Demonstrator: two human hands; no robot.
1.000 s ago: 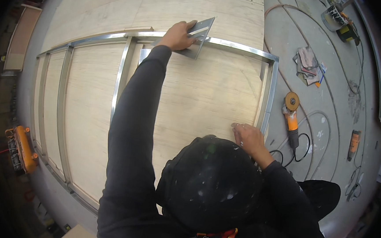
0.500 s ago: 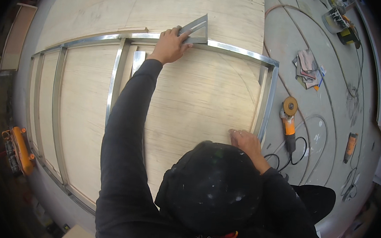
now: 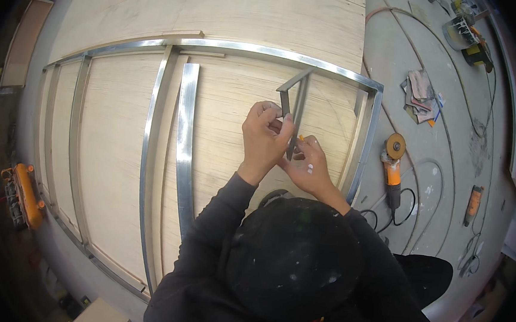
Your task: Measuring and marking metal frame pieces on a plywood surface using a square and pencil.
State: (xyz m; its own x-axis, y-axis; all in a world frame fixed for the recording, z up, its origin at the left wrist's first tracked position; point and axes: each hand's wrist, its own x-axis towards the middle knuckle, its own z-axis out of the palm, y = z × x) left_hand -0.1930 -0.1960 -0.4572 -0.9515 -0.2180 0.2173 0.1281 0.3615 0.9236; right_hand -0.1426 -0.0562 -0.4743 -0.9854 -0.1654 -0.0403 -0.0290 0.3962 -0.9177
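Note:
Both my hands meet over the right section of a metal frame (image 3: 264,51) that lies on pale plywood. My left hand (image 3: 264,139) is closed on a grey triangular metal square (image 3: 300,107), tilted up off the board. Just right of it, my right hand (image 3: 310,167) has its fingers bent in by the lower end of the square. A small yellow bit (image 3: 301,138) shows at its fingertips; what it belongs to is hidden. A loose shiny metal bar (image 3: 187,114) lies inside the frame, left of my hands.
An orange angle grinder (image 3: 392,170) lies on the grey floor right of the frame, with cables and hoses around it. Beyond are a stack of sanding sheets (image 3: 420,91) and another orange tool (image 3: 473,206). An orange machine (image 3: 27,196) stands at the left.
My left hand has lifted the square off the frame's far rail and brought it nearer. My right hand has come up and left from the board to meet it.

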